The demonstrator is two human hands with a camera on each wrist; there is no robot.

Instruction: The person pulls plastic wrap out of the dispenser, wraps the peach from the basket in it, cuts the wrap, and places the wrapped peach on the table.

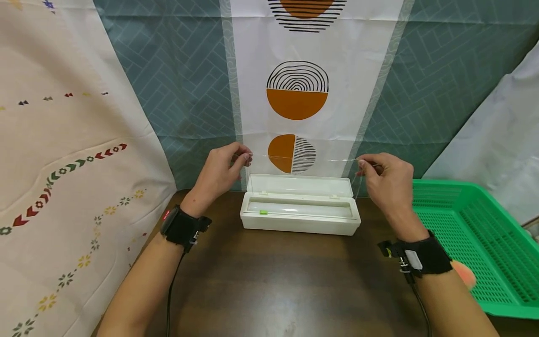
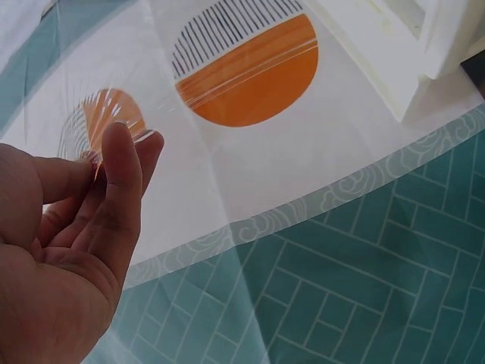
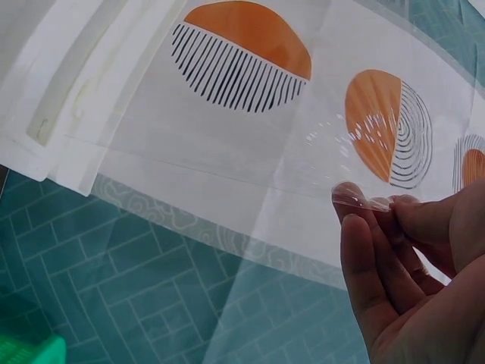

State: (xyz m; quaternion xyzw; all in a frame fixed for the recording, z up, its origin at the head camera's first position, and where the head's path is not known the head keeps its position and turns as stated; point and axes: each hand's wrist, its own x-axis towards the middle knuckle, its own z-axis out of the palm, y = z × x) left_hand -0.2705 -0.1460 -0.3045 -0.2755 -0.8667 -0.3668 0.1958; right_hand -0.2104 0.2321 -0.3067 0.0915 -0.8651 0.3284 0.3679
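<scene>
Two bare arms (image 1: 141, 283) reach over the brown table (image 1: 273, 281), each with a black band (image 1: 178, 228) on its wrist. At the far end, the left hand (image 1: 220, 172) pinches one corner of some clear cling film (image 1: 342, 160) between thumb and fingers. The right hand (image 1: 390, 181) pinches the other corner the same way. The film is pulled out flat between them, above the long white wrap box (image 1: 301, 224). Near the right hand, its shiny side hangs down toward the box. The box's lid (image 1: 300, 185) stands open at the back, and a tiny green slider (image 1: 263, 212) sits near the front. On the right is a green plastic basket (image 1: 446, 183). A round peach-coloured thing (image 1: 465, 274) peeks out beside the right arm.
</scene>
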